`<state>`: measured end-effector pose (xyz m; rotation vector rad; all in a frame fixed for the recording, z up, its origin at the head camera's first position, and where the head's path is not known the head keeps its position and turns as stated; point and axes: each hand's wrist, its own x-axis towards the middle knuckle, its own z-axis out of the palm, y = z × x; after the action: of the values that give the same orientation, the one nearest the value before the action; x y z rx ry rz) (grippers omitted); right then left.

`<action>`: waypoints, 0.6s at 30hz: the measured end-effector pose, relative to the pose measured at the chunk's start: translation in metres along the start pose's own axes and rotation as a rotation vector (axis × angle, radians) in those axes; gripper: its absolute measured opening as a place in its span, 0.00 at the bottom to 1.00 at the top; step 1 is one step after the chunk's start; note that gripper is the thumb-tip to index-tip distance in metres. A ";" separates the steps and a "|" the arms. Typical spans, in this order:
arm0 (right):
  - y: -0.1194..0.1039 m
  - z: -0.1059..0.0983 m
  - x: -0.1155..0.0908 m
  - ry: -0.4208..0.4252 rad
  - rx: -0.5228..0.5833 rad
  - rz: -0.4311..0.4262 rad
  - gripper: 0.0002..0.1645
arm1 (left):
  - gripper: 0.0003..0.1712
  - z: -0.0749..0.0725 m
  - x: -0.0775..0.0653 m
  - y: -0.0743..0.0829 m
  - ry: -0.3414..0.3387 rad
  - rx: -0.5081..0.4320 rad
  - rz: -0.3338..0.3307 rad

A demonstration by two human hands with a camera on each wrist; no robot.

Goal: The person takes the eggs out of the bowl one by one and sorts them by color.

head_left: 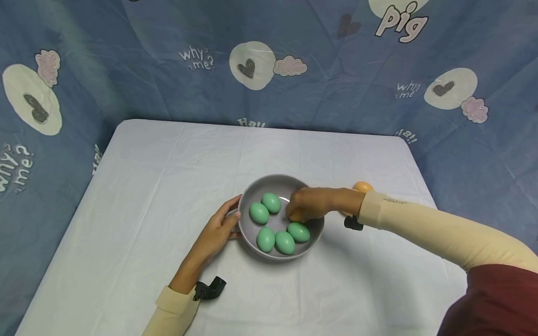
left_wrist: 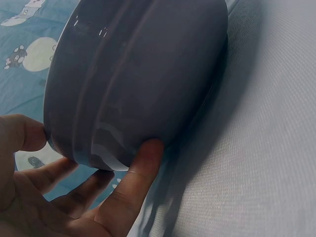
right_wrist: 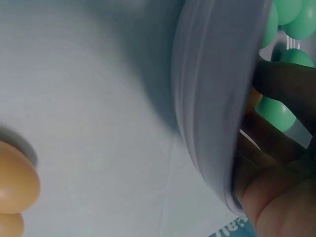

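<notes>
Head view: why are you using both hands at the grey bowl [head_left: 277, 183]?

You are gripping its side with your left hand [head_left: 216, 235], probably to stop it sliding on the white cloth [head_left: 147, 186]. Inside the opposite side, your right hand [head_left: 310, 204] is holding an orange egg [head_left: 296, 215], while five green eggs [head_left: 266, 239] are lying in the bowl, two toward the far side and three nearer you.

Left wrist view: how are you holding that bowl?

Your thumb is touching the rim and your fingers are spreading along the outer wall, one fingertip resting low toward the base. That wide clasp is likely steadying the bowl from two heights; how hard you are pressing, nobody can tell.

Right wrist view: what are you holding there?

Only a sliver of the orange egg is showing between your bent fingers, so their full hold on it is hiding from the lens. You are holding it below the rim, perhaps sparing it a drop onto its neighbours. Outside, two more orange eggs [right_wrist: 17, 180] are sitting together on the cloth, well apart from the bowl, seemingly within easy reach of your right arm.
</notes>
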<state>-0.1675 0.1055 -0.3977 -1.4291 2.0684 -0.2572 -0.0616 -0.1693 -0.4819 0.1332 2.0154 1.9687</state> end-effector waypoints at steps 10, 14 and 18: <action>0.001 0.002 0.001 -0.017 -0.019 0.020 0.07 | 0.30 0.000 -0.001 0.004 -0.009 -0.032 0.003; 0.000 0.002 0.001 -0.030 -0.020 0.027 0.08 | 0.30 0.000 -0.002 0.004 -0.011 -0.031 0.001; 0.001 0.003 0.001 -0.021 -0.025 0.001 0.08 | 0.30 0.000 -0.002 0.003 -0.006 -0.024 -0.004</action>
<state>-0.1667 0.1050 -0.4009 -1.4392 2.0624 -0.2163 -0.0603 -0.1694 -0.4782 0.1292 1.9855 1.9867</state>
